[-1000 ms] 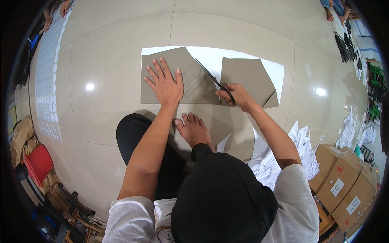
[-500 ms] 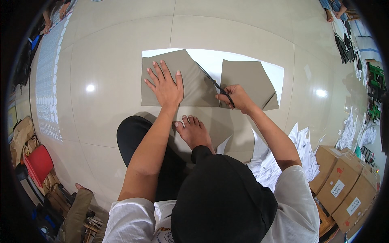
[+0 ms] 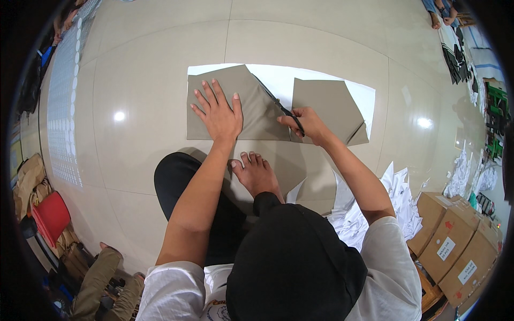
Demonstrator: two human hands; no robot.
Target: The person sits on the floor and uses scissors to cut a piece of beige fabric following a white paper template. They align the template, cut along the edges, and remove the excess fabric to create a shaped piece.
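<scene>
My left hand [image 3: 221, 114] lies flat with spread fingers on a grey-brown sheet [image 3: 201, 91], pressing it to the floor. In my right hand [image 3: 308, 124] is a pair of black scissors [image 3: 282, 105], my fingers around its handles. Its blades run up and to the left along the slanted right edge of that sheet. A second grey-brown sheet [image 3: 326, 104] lies to the right, with a folded corner at its lower right. White sheet material [image 3: 274, 77] shows beneath and between both pieces. Whether the blades are closed fully I cannot make out.
My bare foot [image 3: 256, 174] rests just below the sheets. White scraps [image 3: 399, 198] are heaped at my right, beside cardboard boxes [image 3: 447, 235]. A long printed sheet [image 3: 61, 112] lies on the tiled floor at left, near a red seat [image 3: 52, 216]. Other people sit around the edges.
My right hand and the scissors have shifted slightly up and left along the sheet's slanted edge. My left hand has stayed put. At lower left, another person's legs have moved further into view.
</scene>
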